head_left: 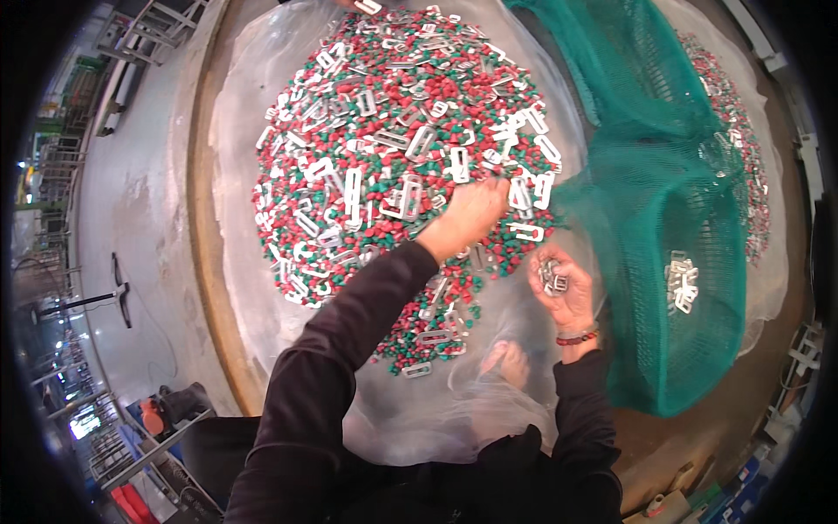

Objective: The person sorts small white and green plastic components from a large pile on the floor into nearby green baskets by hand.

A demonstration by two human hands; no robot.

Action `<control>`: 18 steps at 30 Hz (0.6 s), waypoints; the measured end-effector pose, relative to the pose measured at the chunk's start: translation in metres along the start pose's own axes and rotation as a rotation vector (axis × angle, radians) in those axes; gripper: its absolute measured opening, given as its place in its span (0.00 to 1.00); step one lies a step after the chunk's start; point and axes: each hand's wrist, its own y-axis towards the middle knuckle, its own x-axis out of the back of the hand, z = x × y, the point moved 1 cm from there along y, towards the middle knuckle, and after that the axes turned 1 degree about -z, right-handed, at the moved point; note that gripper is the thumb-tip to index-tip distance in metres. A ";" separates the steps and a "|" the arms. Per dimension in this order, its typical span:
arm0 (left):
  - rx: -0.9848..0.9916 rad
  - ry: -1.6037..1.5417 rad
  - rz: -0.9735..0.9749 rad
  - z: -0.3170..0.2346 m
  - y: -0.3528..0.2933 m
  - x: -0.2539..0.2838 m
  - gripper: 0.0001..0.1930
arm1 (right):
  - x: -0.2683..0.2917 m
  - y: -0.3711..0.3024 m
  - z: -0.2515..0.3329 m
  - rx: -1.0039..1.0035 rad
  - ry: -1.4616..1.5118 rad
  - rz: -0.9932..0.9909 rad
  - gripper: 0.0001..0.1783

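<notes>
A wide heap of red and green pebble-like pieces lies on a clear plastic sheet, with many silvery slotted metal buckles mixed in. Over the heap's right side, my left hand reaches in with its fingers pinched together; what they grip, if anything, is hidden. Close by its fingertips is a metal buckle. Palm up and fingers curled, my right hand holds several small metal buckles just off the heap's lower right edge. A beaded bracelet is on the right wrist.
To the right stands a green mesh basket with several metal buckles inside. Beyond it lies another heap of red and green pieces. At the top edge, part of another person's hand shows. A bare foot appears under the plastic.
</notes>
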 end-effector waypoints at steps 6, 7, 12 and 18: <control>-0.069 -0.337 0.146 -0.064 -0.073 0.033 0.13 | 0.005 -0.006 -0.049 -0.193 0.307 -0.368 0.18; -0.072 -0.340 0.148 -0.074 -0.078 0.031 0.13 | 0.016 -0.011 -0.054 -0.190 0.308 -0.372 0.18; -0.034 0.018 -0.070 -0.046 -0.056 0.076 0.17 | 0.002 -0.012 -0.038 -0.022 0.272 -0.413 0.12; -0.072 0.409 0.057 0.051 -0.059 0.047 0.09 | -0.003 -0.022 -0.020 -0.025 0.329 -0.188 0.15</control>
